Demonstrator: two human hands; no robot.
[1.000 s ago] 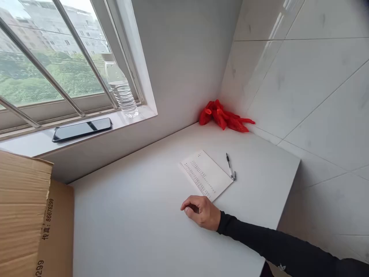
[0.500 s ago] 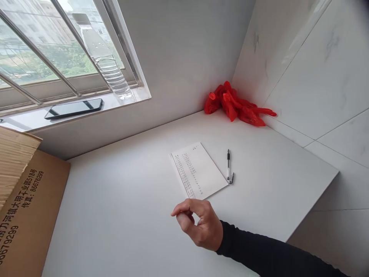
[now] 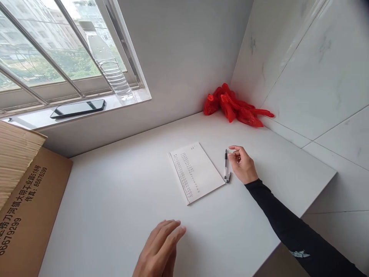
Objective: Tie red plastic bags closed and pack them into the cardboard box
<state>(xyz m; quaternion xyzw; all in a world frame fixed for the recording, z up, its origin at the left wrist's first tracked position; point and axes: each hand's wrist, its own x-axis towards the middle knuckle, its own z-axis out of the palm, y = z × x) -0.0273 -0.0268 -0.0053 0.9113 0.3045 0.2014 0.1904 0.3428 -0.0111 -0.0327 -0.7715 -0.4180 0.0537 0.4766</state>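
Note:
A printed sheet of paper lies on the white table, with a black pen just to its right. My right hand, in a black sleeve, rests beside the pen with fingers curled, fingertips close to the pen's upper end; I cannot tell whether they touch it. At the bottom of the view my left hand hovers over the table, fingers stretched out and together, holding nothing.
A red plastic bag sits in the far corner against the tiled wall. A phone and a clear water bottle stand on the windowsill. A cardboard box occupies the table's left side. The table's right edge drops off.
My right hand moved from the table in front of the paper over to the pen. My left hand has come into view at the bottom.

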